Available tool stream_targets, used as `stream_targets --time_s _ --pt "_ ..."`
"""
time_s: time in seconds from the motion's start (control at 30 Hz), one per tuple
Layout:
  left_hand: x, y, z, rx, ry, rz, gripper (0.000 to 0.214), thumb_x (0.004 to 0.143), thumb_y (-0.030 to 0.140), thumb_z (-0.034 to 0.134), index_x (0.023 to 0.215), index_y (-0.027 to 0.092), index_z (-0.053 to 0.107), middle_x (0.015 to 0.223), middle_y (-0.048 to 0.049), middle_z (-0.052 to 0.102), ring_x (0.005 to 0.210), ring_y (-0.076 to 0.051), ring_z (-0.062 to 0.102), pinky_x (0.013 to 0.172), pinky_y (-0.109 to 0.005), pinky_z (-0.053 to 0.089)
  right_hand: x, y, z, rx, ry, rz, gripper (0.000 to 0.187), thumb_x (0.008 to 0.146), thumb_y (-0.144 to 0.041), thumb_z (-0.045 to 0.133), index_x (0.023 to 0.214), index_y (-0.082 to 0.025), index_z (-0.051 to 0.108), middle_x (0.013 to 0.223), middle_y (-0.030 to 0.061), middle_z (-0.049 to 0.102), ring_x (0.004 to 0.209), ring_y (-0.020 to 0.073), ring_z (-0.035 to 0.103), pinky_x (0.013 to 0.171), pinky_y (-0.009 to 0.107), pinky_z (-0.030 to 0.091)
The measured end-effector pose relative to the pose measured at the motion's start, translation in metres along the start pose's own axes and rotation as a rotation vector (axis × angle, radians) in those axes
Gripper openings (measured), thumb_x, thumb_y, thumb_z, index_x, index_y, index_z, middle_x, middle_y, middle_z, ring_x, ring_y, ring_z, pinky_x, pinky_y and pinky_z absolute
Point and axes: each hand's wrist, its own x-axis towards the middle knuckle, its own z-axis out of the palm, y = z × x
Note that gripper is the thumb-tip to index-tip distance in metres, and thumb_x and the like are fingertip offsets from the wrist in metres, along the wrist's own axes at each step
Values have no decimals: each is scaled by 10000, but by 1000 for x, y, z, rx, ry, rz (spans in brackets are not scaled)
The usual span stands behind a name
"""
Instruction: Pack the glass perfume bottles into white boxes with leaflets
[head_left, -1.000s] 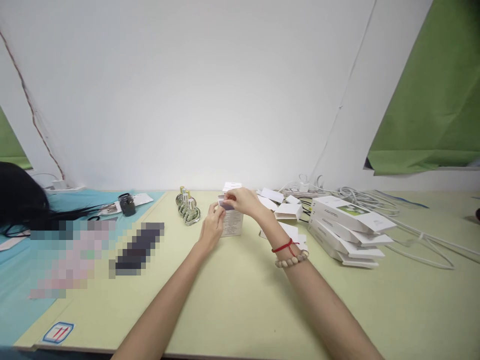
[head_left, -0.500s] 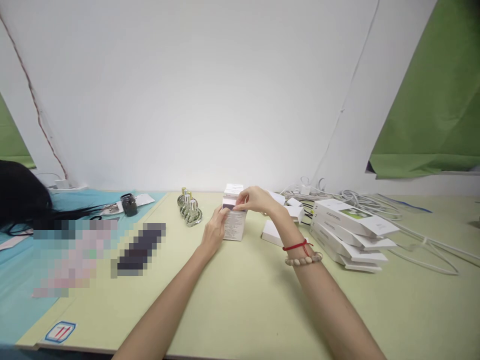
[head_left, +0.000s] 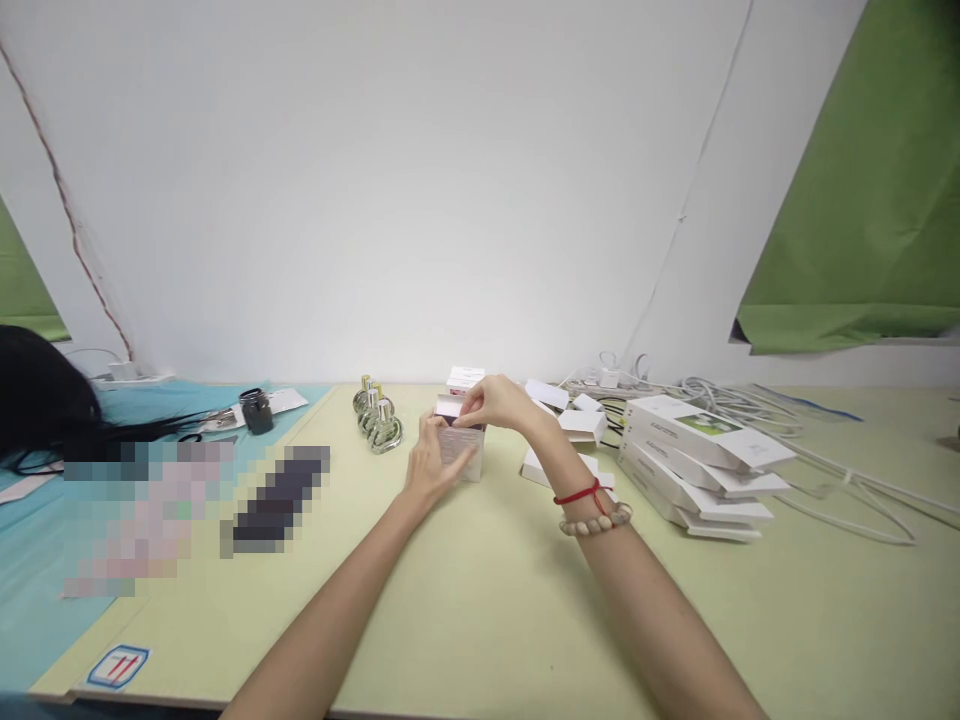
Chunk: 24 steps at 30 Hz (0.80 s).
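A small white carton with printed text on its front stands upright at the middle of the table, its top flap raised. My left hand grips it from the left, with the thumb laid across the front. Above it, my right hand pinches at the top edge by the flap, fingertips together; the fingers partly cover the dark opening. Just behind stands another white box. Several glass perfume bottles with metallic tops are lined up to the left.
On the right, several white boxes lie stacked beside coiled cables. Smaller white boxes lie near my right forearm. A dark jar rests on the blue cloth at left, near a person's dark hair.
My left thumb has moved across the carton's front. My right hand has shifted slightly left along the top, and the carton's white flap shows more clearly.
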Motion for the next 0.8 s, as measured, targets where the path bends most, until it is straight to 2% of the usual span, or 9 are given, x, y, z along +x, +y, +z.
stream_targets --time_s 0.1,0.23,0.5,0.67,0.8 --pt "-4 3 8 128 -20 -45 684 606 519 621 1109 212 274 1283 -138 300 1003 -248 526 704 -358 463 -2 -5 -4 -38 2 -18 251 621 -434 650 696 -201 706 684 23 677 639 129 578 486 202 323" --pt "-6 7 12 192 -14 -95 654 620 479 600 1105 209 255 1226 -132 329 969 -243 548 651 -341 468 -5 -15 -7 -149 40 -17 161 654 -380 616 686 -246 700 690 -8 678 613 114 566 478 205 298" --pt "-7 14 5 135 9 -43 706 579 370 627 1139 235 219 1241 -104 313 957 -218 536 641 -321 466 -2 -15 0 -217 -3 82 139 626 -369 631 662 -252 696 672 -9 676 596 117 565 490 219 297" --pt "-4 11 7 31 50 -33 698 571 283 631 1135 221 224 1211 -107 317 1074 -238 454 794 -370 443 -6 -18 -8 -160 27 80 194 634 -425 619 689 -253 691 713 -15 680 637 124 572 496 218 308" --pt "-1 0 9 -21 142 38 663 570 256 645 1093 195 241 1181 -124 305 1179 -253 339 933 -409 361 -11 -27 -16 -97 132 29 193 702 -409 563 738 -267 688 772 -24 686 698 127 585 535 223 324"
